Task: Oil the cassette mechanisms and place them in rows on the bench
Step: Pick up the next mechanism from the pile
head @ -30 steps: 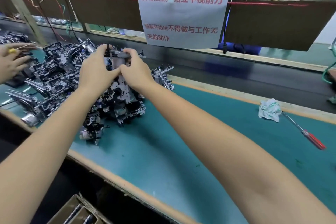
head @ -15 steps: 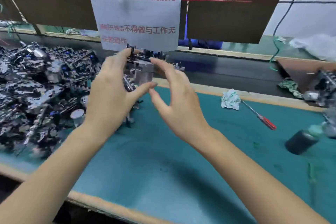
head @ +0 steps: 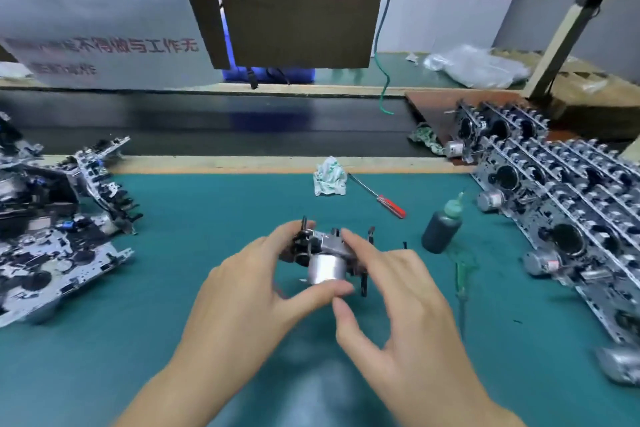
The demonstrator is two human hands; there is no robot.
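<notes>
Metal cassette mechanism (head: 323, 258) pinched in left hand (head: 242, 291), right hand (head: 398, 308) loose-fingered beside it, above green table (head: 214, 218), oil bottle (head: 441, 227) right.

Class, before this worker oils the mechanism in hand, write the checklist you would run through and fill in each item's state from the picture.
1. Cassette mechanism held: ok; left hand grips it over the green mat.
2. Right hand free for the bottle: cannot tell; its fingers are at the mechanism, grip blurred.
3. Oil bottle upright, nearby: ok; it stands right of the hands.
4. Bottle cap off: cannot tell.
5. Finished rows standing in order: ok, at the right.
6. Unoiled pile apart from the rows: ok, at the left.
</notes>
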